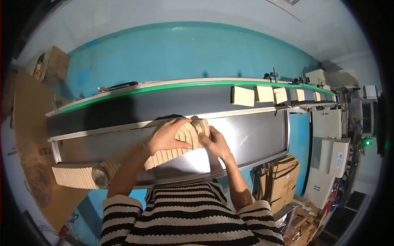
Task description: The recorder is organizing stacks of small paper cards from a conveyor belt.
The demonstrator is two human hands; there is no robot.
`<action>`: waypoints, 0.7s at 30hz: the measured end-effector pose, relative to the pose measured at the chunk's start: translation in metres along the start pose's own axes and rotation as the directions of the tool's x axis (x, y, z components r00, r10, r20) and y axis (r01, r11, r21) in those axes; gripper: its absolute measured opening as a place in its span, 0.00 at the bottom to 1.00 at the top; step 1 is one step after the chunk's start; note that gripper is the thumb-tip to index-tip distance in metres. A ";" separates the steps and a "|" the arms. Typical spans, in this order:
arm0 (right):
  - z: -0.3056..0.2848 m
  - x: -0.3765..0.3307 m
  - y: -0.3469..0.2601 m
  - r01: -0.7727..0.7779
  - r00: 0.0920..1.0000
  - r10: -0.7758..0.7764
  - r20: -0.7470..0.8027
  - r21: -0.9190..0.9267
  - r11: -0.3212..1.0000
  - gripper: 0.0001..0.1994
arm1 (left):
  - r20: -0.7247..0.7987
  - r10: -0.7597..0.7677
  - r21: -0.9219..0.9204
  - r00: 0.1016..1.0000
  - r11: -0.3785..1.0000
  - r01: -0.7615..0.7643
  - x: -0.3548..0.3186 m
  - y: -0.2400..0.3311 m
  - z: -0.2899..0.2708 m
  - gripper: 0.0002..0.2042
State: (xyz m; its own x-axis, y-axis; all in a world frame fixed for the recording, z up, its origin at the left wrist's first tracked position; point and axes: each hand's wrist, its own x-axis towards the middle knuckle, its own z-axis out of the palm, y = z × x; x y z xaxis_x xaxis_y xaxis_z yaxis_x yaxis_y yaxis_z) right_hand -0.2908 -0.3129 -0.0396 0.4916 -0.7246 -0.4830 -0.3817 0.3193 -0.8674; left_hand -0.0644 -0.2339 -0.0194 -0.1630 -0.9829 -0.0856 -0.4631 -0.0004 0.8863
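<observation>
A long row of flat, cream-coloured packets (pixel 168 156), stood face to face, runs along the steel work surface (pixel 258 131) in front of me. My left hand (pixel 166 137) is wrapped over the right part of this row, thumb on the near side and fingers toward the far side. At the row's right end, my right hand (pixel 216 144) grips the last few packets (pixel 201 127) between thumb and fingers. Both hands are close together beside the conveyor. What the packets contain cannot be made out. My left forearm hides part of the row.
Behind the work surface runs a dark conveyor belt (pixel 180 100) with a green guide rail (pixel 164 87); several cream packets (pixel 243 96) lie spaced on its right part. Another packet row (pixel 74 177) sits at the left. Folded cardboard (pixel 283 180) stands at lower right, machinery (pixel 328 123) beyond.
</observation>
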 end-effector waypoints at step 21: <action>-0.006 0.077 -0.005 0.128 0.956 0.070 -0.285 0.620 0.774 0.11 | -0.031 -0.090 0.052 0.995 0.994 0.091 0.001 0.007 0.000 0.39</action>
State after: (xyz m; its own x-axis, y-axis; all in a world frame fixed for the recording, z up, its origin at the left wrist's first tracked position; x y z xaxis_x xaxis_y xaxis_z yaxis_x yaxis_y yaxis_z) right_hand -0.2559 -0.3740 -0.0714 0.2198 -0.8445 -0.4884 0.2523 0.5329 -0.8077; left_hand -0.0677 -0.2349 -0.0130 -0.0941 -0.9840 -0.1510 -0.5206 -0.0807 0.8500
